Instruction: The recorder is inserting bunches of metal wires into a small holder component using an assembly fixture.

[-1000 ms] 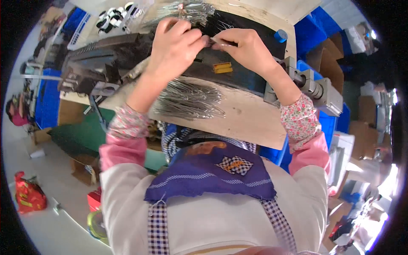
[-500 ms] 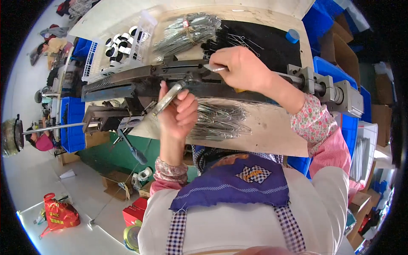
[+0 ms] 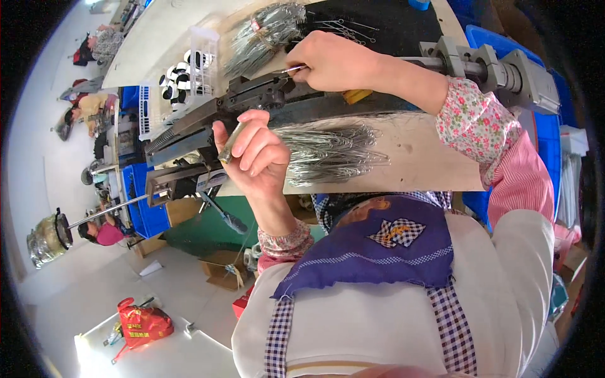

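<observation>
My left hand [image 3: 261, 151] is closed round a metal lever handle [image 3: 234, 142] in front of a long dark metal bench machine [image 3: 252, 94]. My right hand [image 3: 334, 63] pinches a thin shiny metal piece [image 3: 295, 68] at the machine's upper side; its far end is hidden among the machine parts. Near my left hand, a bundle of bent silver wires [image 3: 334, 151] lies on the wooden table [image 3: 428, 151]. Behind the machine rests another wire bundle [image 3: 265, 38], tied in its middle. Several looped wires [image 3: 346, 28] lie on black material beyond my right hand.
A white plastic basket [image 3: 205, 60] with black-and-white rolls stands behind the machine at left. A steel shaft with clamps [image 3: 472, 66] extends right. Blue crates [image 3: 548, 142] flank the table. Another person [image 3: 104, 233] sits far left. A red bag [image 3: 145, 324] is at lower left.
The whole view has shifted. The lever in my left hand has swung and now looks shorter, its free end turned up. My right hand still pinches at the machine.
</observation>
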### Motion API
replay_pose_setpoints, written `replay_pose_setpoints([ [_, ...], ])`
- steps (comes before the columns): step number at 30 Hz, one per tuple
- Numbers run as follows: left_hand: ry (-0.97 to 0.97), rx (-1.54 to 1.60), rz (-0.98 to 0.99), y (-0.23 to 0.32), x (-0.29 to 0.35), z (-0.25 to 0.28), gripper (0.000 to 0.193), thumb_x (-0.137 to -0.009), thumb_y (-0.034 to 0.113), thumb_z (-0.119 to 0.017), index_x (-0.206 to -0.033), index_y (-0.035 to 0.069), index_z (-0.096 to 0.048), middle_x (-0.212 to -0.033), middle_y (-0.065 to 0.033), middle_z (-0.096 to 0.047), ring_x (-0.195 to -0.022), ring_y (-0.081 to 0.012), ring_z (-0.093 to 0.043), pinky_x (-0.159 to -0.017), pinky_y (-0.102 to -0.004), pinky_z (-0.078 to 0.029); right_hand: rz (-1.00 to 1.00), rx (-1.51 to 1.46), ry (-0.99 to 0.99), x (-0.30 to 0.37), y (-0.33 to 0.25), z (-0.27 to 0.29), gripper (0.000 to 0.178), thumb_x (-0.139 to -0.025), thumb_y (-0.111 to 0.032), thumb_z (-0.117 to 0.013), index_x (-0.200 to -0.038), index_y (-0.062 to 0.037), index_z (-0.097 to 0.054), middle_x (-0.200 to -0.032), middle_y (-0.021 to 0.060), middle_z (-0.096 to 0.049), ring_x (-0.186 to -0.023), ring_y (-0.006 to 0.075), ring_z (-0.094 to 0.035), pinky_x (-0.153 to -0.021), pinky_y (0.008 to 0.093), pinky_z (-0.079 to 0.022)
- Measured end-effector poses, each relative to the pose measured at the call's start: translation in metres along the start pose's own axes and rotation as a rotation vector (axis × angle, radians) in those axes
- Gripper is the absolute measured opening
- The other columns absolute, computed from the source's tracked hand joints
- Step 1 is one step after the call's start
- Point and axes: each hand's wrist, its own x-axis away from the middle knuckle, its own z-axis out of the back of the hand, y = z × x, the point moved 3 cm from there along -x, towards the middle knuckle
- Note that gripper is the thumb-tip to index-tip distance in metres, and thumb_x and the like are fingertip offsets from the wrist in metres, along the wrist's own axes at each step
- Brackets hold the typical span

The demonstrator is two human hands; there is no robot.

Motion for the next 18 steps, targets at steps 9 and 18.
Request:
replay_pose_setpoints([
  [9, -0.129, 0.086, -0.120, -0.011, 0.004, 0.009, 0.023, -0.083, 0.013, -0.061, -0.094, 0.004, -0.044, -0.057, 0.0005, -0.051, -0.040, -0.0077, -0.042, -0.036, -0.0202, -0.032, -0.073, -0.115, -0.086, 0.000, -0.001, -0.006, 0.016, -0.073, -0.010, -0.060, -0.083, 0.0011, -0.064, -0.074, 0.0169, -0.064, -0.071, 0.0318, -0.062, -0.070, 0.0379, -0.049],
  [18, -0.003, -0.193, -0.113, -0.008, 0.011, 0.011, 0.032, -0.089, 0.037, -0.057, -0.087, 0.006, -0.049, -0.055, 0.0026, -0.040, -0.043, -0.0085, -0.036, -0.038, -0.0217, -0.029, -0.155, -0.150, -0.177, -0.005, -0.005, 0.004, 0.014, -0.075, -0.012, -0.063, -0.081, 0.0002, -0.064, -0.071, 0.0132, -0.063, -0.068, 0.0260, -0.061, -0.067, 0.0367, -0.048],
])
